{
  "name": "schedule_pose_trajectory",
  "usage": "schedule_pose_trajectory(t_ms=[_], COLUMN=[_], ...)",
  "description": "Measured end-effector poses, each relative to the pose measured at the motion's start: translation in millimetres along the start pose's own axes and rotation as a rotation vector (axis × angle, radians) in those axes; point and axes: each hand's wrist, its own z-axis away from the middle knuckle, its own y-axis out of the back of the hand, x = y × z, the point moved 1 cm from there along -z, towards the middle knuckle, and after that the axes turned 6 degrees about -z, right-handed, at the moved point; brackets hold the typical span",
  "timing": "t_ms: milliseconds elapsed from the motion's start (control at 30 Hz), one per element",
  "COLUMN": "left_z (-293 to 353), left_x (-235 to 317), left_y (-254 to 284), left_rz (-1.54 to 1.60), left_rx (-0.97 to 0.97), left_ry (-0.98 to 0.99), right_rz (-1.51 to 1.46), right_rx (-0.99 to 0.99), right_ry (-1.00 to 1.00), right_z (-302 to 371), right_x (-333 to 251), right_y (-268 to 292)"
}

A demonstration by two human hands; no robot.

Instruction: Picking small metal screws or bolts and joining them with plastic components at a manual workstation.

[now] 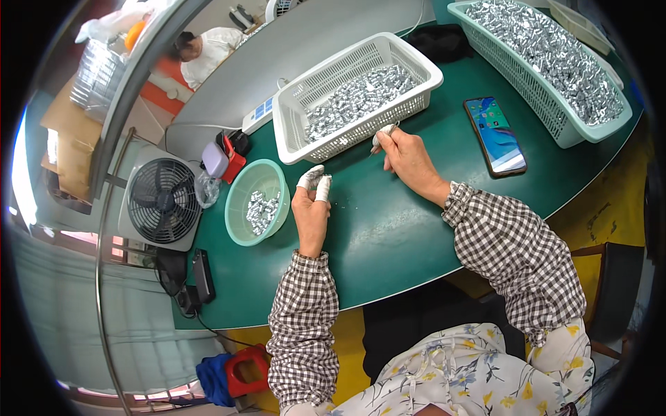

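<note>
My left hand (311, 213) is over the green table, just right of a pale green bowl (236, 182) that holds small silvery metal pieces (261, 212). White coverings wrap its thumb and a finger, whose tips are pinched together; whatever lies between them is too small to make out. My right hand (411, 158) is closed in front of a white plastic basket (371, 123) with more such pieces (361, 101) inside. A white covering shows on one of its fingertips. Something thin seems to stick out below the fingers, but I cannot tell what.
A phone (495, 136) with a lit screen lies right of my right hand. Beyond it stands a long pale green basket (555, 114) heaped with metal pieces. At the left are a fan (165, 201), a red holder (233, 161) and a power strip (258, 115). A person (211, 52) sits behind the partition.
</note>
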Motion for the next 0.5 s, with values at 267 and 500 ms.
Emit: schedule_pose_trajectory(t_ms=[267, 500], left_z=[-13, -32], left_x=[44, 49], left_y=[-3, -18], left_rz=[-0.438, -0.707], left_rx=[0.029, -0.084], left_ry=[-0.347, -0.358], right_rz=[0.027, 0.076], right_rx=[0.022, 0.077], right_ry=[0.043, 0.146], right_z=[-6, -8], right_x=[10, 16], right_y=[-4, 0])
